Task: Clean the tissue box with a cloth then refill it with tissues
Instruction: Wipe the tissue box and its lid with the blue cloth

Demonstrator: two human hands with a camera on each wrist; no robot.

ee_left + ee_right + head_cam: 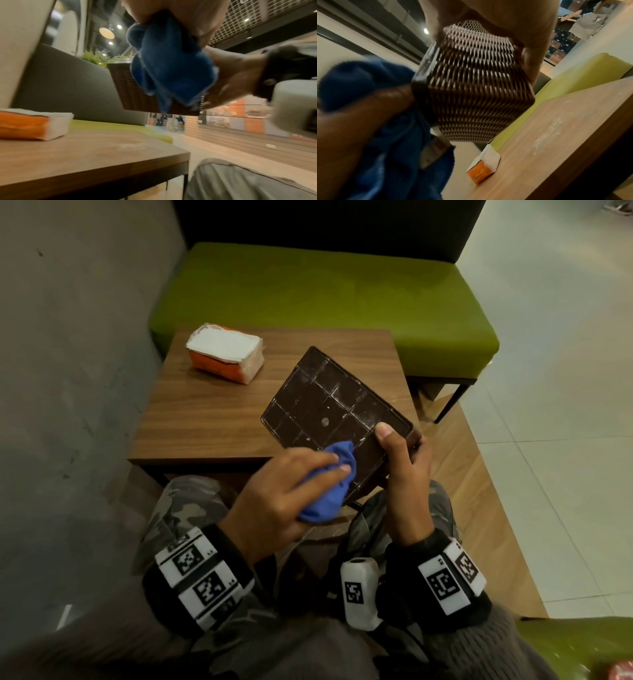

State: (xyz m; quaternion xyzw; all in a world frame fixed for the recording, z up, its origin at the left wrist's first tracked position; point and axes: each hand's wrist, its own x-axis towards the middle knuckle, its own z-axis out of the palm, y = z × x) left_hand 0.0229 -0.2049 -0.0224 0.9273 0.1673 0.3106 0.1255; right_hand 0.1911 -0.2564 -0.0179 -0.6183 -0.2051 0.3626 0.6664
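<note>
Head view: tissue box held tilted at frame centre, dusty base up, long axis upper left to lower right | right hand grips its lower-right edge | left hand presses bunched blue cloth on near corner | tissue pack upper left on wooden table | green bench behind.

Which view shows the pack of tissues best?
The head view: the whole tissue pack lies on the table, clear of both hands. The left wrist view cuts it off at the frame's left edge; the right wrist view shows it small and end-on.
</note>
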